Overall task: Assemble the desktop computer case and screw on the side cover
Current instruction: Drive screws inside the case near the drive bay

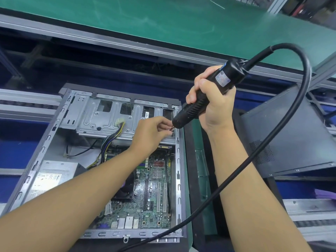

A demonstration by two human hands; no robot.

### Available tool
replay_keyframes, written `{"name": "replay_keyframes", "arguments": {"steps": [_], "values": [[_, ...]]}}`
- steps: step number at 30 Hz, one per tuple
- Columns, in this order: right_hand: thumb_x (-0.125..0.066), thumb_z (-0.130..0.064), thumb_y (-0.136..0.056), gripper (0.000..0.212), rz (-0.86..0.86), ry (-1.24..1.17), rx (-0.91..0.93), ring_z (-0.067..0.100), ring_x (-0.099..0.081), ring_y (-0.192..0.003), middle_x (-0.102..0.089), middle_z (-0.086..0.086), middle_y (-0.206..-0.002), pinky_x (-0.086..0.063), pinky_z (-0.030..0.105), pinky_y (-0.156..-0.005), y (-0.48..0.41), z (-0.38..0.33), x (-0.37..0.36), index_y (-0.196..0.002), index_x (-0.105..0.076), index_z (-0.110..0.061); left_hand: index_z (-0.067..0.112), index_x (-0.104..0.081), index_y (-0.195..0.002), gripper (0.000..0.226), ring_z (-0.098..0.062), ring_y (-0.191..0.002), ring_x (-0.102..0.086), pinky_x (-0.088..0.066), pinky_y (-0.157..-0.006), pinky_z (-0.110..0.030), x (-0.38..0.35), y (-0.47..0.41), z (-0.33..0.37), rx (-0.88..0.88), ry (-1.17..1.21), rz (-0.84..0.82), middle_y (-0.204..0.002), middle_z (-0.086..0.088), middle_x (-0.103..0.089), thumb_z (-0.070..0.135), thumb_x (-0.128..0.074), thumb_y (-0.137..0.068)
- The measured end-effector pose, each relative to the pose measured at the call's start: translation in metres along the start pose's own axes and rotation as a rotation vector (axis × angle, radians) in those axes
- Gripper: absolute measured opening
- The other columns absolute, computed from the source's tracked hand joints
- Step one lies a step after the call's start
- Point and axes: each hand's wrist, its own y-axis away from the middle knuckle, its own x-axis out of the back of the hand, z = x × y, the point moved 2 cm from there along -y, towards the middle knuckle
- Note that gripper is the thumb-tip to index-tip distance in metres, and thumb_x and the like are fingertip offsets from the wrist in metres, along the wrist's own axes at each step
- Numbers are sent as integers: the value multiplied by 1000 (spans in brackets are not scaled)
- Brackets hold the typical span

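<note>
Fingers (164, 122) of my left hand (151, 132) pinch what I take to be a screw (170, 128) at the bit of the electric screwdriver (203, 99); it is too small to confirm. My right hand (212, 100) is wrapped round the driver's barrel, and its cable (200, 207) loops away.

Work is at the far right corner of the computer case (46, 140), which lies open with motherboard (156, 193), power supply (52, 177) and drive cage (101, 120) fitted.

Judged status: internal fastening under way. The side cover (294, 135) leans apart, off the case's right edge, neither seated nor screwed.

Stickers on the driver and power supply are illegible.
</note>
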Motion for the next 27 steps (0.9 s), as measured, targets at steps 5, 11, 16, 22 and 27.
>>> {"name": "replay_keyframes", "arguments": {"steps": [5,11,16,22,27], "values": [[-54,6,-84,16,24,-52,-4,24,-50,-47,-50,11,-70,-45,33,-57,1,-2,1,-84,-56,-10,28,-71,-89,26,-4,-67,-67,-61,-70,-27,3,0,-1,10,57,-18,-80,7,-72,7,-82,-78],[-52,7,-85,30,17,-104,2,23,-50,-48,-53,8,-71,-45,32,-56,-1,-4,0,-79,-65,-19,35,-69,-84,33,-7,-69,-70,-61,-73,-29,5,3,-2,18,132,-27,-78,7,-73,4,-79,-80],[-52,7,-84,26,9,-94,7,23,-49,-48,-51,10,-71,-45,33,-56,-1,-6,-3,-80,-62,-16,34,-69,-85,30,-12,-73,-72,-61,-76,-35,5,3,-4,12,175,-42,-80,5,-75,5,-78,-81],[-61,-2,-77,12,-28,-107,-13,23,-48,-48,-49,13,-72,-45,33,-56,-2,-9,-6,-82,-60,-12,27,-67,-90,23,-10,-87,-73,-59,-84,-39,0,5,-8,-17,185,-61,-86,6,-76,6,-73,-85],[-60,-3,-78,12,-47,-143,1,23,-48,-48,-50,11,-72,-44,32,-56,-4,-12,-3,-85,-59,-13,28,-65,-91,26,-12,-91,-74,-59,-84,-29,0,6,-5,-57,275,-58,-88,4,-77,2,-66,-90]]}}
